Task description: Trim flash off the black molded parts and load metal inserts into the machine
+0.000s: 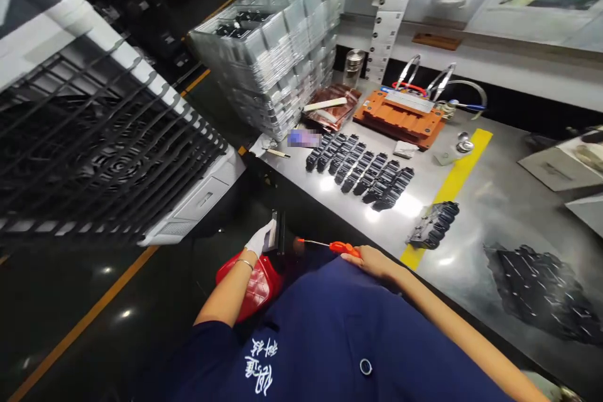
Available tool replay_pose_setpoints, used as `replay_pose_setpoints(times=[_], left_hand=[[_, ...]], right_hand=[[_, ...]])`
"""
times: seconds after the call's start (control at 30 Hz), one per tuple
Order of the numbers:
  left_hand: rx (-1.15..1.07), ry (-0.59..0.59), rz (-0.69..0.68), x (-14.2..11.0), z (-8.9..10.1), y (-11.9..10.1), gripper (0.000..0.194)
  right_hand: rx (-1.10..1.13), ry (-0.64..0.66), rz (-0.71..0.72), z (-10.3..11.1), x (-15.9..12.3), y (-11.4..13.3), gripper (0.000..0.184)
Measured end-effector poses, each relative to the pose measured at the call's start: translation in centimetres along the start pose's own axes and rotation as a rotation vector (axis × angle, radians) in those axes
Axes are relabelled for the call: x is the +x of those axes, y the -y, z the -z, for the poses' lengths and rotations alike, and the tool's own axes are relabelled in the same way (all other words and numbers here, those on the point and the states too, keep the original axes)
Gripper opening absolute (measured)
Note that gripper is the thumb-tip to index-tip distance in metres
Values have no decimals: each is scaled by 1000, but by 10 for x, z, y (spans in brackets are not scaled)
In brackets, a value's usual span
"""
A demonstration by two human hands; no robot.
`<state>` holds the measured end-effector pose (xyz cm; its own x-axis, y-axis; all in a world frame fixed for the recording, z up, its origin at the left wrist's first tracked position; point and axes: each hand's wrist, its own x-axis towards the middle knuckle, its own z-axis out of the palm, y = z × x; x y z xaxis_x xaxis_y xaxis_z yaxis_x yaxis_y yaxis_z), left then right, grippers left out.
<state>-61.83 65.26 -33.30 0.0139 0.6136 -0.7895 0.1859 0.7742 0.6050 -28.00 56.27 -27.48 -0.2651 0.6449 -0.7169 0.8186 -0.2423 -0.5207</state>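
My left hand (pixel 259 241), in a white glove, is closed around a dark rectangular part (pixel 279 232) held out over the floor, beside the bench edge. In my bare right hand (pixel 371 261) is an orange tool (pixel 345 248) with a thin metal rod, whose tip points left toward that part. The rod's tip and the part look apart. A red quilted seat (pixel 254 289) lies below my left forearm. On the bench nearby are rows of black ribbed parts (pixel 360 166). Another cluster of black parts (pixel 433 225) rests across the yellow tape.
An orange fixture (pixel 400 116) with hoses stands at the bench back. Stacked clear trays (pixel 282 44) rise beyond the left corner. A large caged fan (pixel 117 157) is at left. Bagged black parts (pixel 541 289) and a white box (pixel 560 160) are at right.
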Motion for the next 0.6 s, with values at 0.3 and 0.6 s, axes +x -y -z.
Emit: replay_pose_setpoints(times=[0.3,0.6], left_hand=[[-14,7,-30,17,71,3,50],[195,-48,-193,23,107,-5,21]], right_hand=[[-260,-85,31,9,60,102,64],[-135,-29,53,-3,85,115,64]])
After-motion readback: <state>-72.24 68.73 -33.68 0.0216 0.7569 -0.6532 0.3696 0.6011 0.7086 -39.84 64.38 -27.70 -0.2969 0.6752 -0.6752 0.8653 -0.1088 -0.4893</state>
